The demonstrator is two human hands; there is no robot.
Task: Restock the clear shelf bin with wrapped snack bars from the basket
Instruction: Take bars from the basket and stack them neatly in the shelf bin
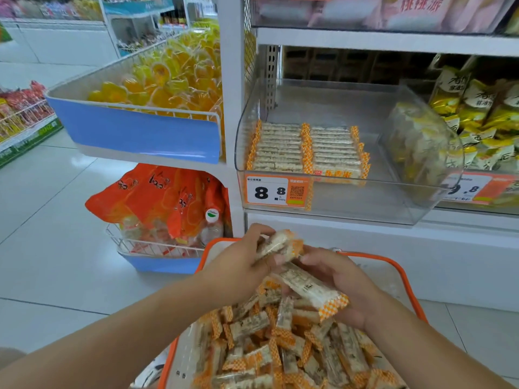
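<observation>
Bright, even indoor store light fills the scene, with only faint, soft shadows. The glossy white floor tiles point(56, 209) carry pale, diffuse reflections of the light. The clear shelf bin point(323, 203) shows mild sheen along its curved front and side walls, and what lies behind those walls looks hazy. Wide-angle distortion bends the shelf edges and bows the shelving post point(230, 80) toward the frame edges. The top shelf packets point(393, 9) and far aisle are soft and blurred. The bars held above the basket look slightly smeared.

The basket point(404, 279) runs off the bottom edge, and the motion-blurred bar point(280, 244) hides the left fingers.
</observation>
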